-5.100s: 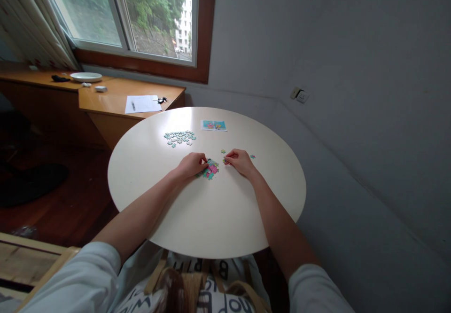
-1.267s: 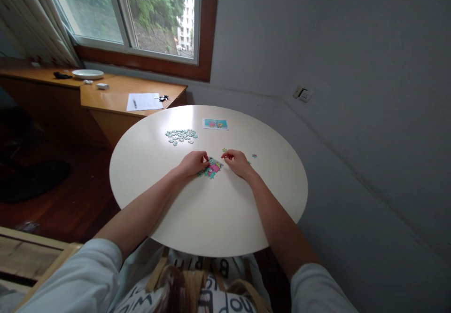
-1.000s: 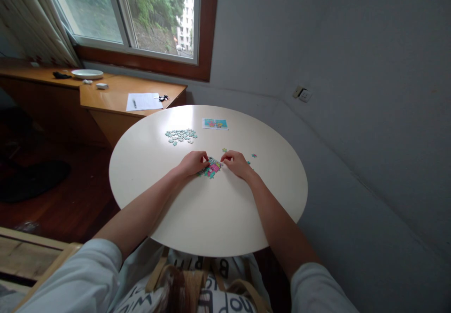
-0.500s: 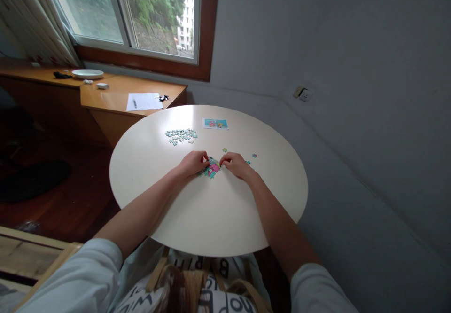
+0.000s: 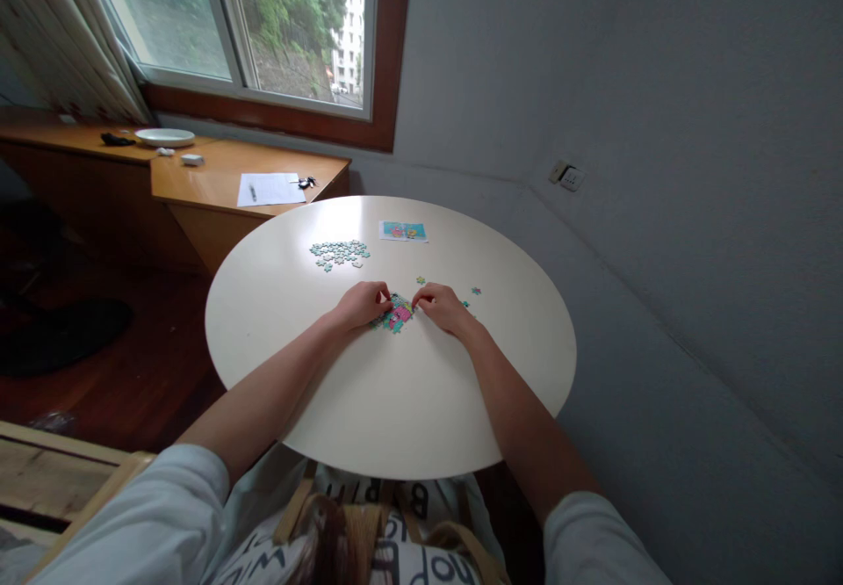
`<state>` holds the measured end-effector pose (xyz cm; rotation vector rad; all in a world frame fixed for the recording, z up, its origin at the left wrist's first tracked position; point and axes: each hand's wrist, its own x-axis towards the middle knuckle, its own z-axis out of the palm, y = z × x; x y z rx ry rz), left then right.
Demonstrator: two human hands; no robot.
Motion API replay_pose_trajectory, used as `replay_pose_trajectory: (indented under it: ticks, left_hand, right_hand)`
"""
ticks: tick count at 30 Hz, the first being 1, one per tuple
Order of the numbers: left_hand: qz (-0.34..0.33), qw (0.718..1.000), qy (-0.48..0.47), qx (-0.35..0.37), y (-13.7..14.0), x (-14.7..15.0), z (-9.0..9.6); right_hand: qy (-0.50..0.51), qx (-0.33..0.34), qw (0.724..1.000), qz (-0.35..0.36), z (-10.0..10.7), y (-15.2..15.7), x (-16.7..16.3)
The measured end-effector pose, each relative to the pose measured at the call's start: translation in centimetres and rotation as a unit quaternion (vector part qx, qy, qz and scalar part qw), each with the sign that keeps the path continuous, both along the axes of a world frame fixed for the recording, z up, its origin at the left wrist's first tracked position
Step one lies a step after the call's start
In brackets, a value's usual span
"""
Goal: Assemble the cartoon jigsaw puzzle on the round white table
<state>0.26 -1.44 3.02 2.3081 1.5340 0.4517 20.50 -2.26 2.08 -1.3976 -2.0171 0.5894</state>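
A partly joined jigsaw puzzle [image 5: 399, 314], pink and teal, lies on the white oval table [image 5: 388, 400] between my hands. My left hand [image 5: 364, 304] rests at its left side, thumb and fingers closed on the puzzle's edge and covering part of it. At the right edge, my right hand [image 5: 440, 306] pinches with its fingertips at a puzzle piece that is mostly hidden. Just beyond that hand lies a yellow-green puzzle piece [image 5: 421, 280]. Another loose piece [image 5: 476, 291] is farther right, and a teal one [image 5: 465, 304] sits close by my right knuckles.
A spread of teal puzzle pieces [image 5: 339, 253] lies at the table's back left. Near the far edge is a picture card [image 5: 403, 231]. A wooden desk [image 5: 217, 163] by the window carries a paper sheet [image 5: 269, 190], keys [image 5: 306, 183] and a white plate [image 5: 164, 138].
Hardly anything differs. The fingertips of my right hand have shifted very slightly at the puzzle's right edge; my left hand stays in place.
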Motion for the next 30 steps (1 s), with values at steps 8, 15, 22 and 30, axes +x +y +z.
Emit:
replay_pose_trajectory:
  ticks: [8, 15, 22, 30]
  left_hand:
    - [-0.001, 1.0, 0.002, 0.002, 0.1, -0.03, -0.17]
    - [-0.002, 1.0, -0.003, 0.004, 0.09, -0.01, -0.19]
    - [-0.001, 1.0, -0.007, 0.003, 0.11, -0.03, -0.27]
    - [-0.002, 1.0, -0.01, 0.005, 0.08, -0.03, -0.25]
  right_hand:
    - [-0.011, -0.025, 1.0, -0.012, -0.08, 0.04, 0.07]
    - [0.007, 0.022, 1.0, -0.001, 0.0, -0.07, -0.1]
    - [-0.006, 0.024, 1.0, 0.009, -0.17, 0.11, 0.02]
    - [-0.014, 0.012, 1.0, -0.007, -0.22, 0.06, -0.15]
